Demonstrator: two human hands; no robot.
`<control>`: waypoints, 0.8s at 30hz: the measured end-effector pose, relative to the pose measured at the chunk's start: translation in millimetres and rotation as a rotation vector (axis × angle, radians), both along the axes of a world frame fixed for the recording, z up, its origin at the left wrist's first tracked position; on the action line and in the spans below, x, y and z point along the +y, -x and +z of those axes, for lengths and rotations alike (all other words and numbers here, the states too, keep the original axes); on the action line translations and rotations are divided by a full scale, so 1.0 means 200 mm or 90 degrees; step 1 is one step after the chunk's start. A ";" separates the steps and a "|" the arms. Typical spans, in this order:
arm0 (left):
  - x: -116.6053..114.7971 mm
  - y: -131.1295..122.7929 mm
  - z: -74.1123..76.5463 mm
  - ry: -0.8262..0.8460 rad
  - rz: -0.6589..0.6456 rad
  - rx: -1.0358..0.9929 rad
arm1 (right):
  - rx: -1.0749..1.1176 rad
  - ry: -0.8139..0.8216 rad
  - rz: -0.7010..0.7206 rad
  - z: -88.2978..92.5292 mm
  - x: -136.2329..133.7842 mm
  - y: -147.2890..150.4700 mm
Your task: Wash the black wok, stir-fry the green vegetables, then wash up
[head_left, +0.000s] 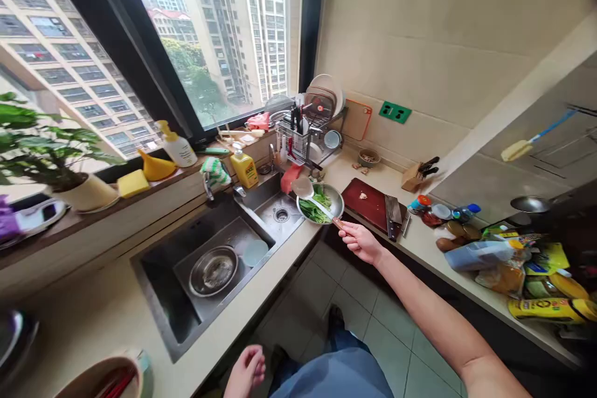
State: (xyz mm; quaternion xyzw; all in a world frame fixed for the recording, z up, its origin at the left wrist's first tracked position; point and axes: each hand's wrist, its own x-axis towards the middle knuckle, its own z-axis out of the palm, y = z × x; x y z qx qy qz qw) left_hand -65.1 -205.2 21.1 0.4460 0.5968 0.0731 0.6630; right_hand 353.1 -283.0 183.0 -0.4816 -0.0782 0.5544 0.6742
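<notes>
Right hand (359,242) grips a wooden-handled metal spoon (303,188) over a steel bowl (336,202) of leafy greens (317,208) just ahead; left hand (245,370), half-curled and empty, sits below, by the counter edge (233,339).

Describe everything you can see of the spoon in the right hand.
The spoon has a broad, shallow, pale head that looks like metal, a slim steel shaft and a short reddish-brown grip that looks like wood. The right hand holds it by the grip, with the head pointing away from the person. The shaft crosses above the steel bowl of greens, and the head sits near the bowl's far rim. Whether the spoon touches the bowl cannot be told.
</notes>
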 end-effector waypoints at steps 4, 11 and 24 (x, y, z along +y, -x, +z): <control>0.11 -0.72 -0.01 0.022 -0.044 -0.144 | -0.123 0.038 -0.042 -0.07 -0.15 -0.21; 0.09 -1.61 0.14 -0.094 -0.216 -0.200 | -0.103 0.097 -0.086 -0.09 -0.54 -0.68; 0.60 -3.00 0.32 -0.693 -0.837 0.021 | -0.023 0.314 -0.061 -0.15 -1.03 -1.32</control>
